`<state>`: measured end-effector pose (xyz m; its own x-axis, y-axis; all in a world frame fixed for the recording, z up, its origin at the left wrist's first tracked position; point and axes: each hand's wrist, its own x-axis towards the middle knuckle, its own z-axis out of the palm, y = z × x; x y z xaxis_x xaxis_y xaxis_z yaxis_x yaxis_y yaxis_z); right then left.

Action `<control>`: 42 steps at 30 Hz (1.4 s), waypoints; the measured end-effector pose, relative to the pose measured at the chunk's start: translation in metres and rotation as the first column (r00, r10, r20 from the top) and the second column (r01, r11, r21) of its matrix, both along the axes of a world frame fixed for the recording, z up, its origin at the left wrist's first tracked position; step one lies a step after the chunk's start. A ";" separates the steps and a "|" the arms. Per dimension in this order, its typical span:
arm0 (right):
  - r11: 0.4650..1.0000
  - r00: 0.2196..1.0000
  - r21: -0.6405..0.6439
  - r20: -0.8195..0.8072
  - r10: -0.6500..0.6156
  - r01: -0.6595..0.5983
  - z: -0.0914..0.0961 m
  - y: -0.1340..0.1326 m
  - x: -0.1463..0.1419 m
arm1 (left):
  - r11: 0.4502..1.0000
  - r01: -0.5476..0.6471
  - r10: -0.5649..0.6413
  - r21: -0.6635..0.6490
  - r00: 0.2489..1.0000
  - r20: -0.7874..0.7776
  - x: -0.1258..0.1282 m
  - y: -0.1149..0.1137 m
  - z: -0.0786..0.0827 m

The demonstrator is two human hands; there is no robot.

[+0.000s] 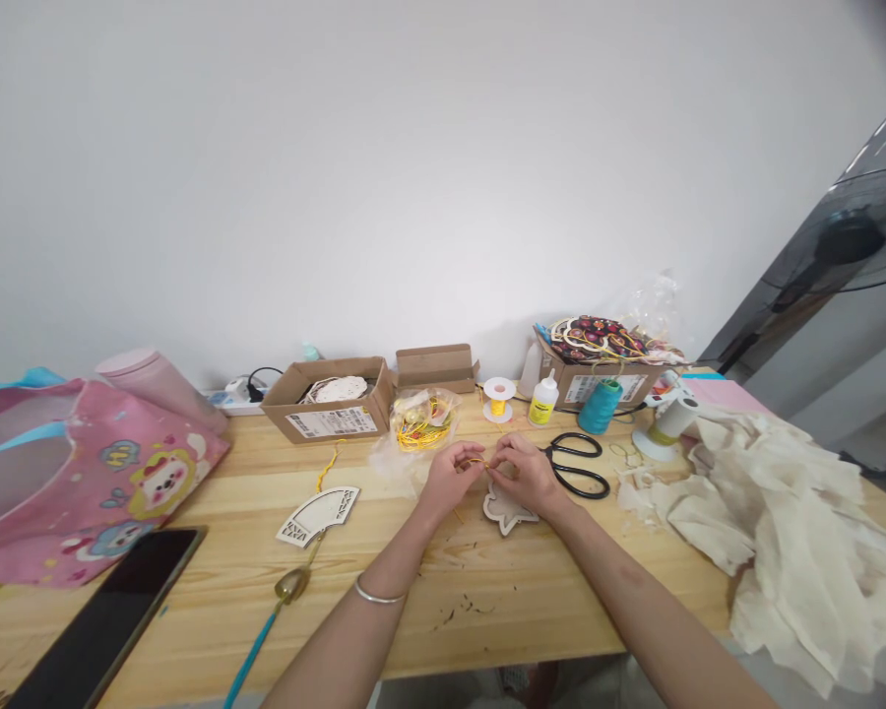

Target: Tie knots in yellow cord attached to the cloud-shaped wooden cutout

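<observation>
My left hand [452, 475] and my right hand [521, 469] meet over the middle of the table, fingertips pinched close together. Between them runs a thin yellow cord [479, 462], gripped by both hands. Under my right hand lies a pale wooden cutout [507, 512] with a wavy edge, partly covered by the hand. Black-handled scissors [582, 465] rest just right of my right hand, their blades mostly hidden. Left of my hands lies a fan-shaped wooden piece [321, 516] with a yellow cord at its top and a gold bell [292, 585] and teal tassel below.
Behind my hands stand a bag of yellow cords [422, 421], a thread spool [498, 399], a glue bottle [542, 402], a teal thread cone [601, 407] and cardboard boxes [332, 425]. Cream cloth [790, 551] heaps at right. A phone [110, 615] and pink bag [95, 483] occupy the left.
</observation>
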<state>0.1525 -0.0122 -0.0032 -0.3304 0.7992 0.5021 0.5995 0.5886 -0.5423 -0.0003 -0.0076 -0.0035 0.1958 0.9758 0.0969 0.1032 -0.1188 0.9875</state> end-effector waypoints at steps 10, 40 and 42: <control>0.919 0.944 -0.301 -0.285 0.167 -0.253 0.010 0.000 0.010 | 0.999 -0.033 0.033 0.003 0.999 -0.026 0.000 -0.001 0.004; 0.995 0.999 -0.098 -0.052 0.004 -0.009 -0.007 0.004 0.002 | 0.997 -0.071 0.072 -0.028 0.997 0.009 -0.002 0.005 -0.003; 0.994 0.998 -0.105 -0.063 -0.008 0.002 -0.008 0.004 0.002 | 0.997 -0.076 0.075 -0.027 0.997 -0.011 -0.002 0.005 -0.002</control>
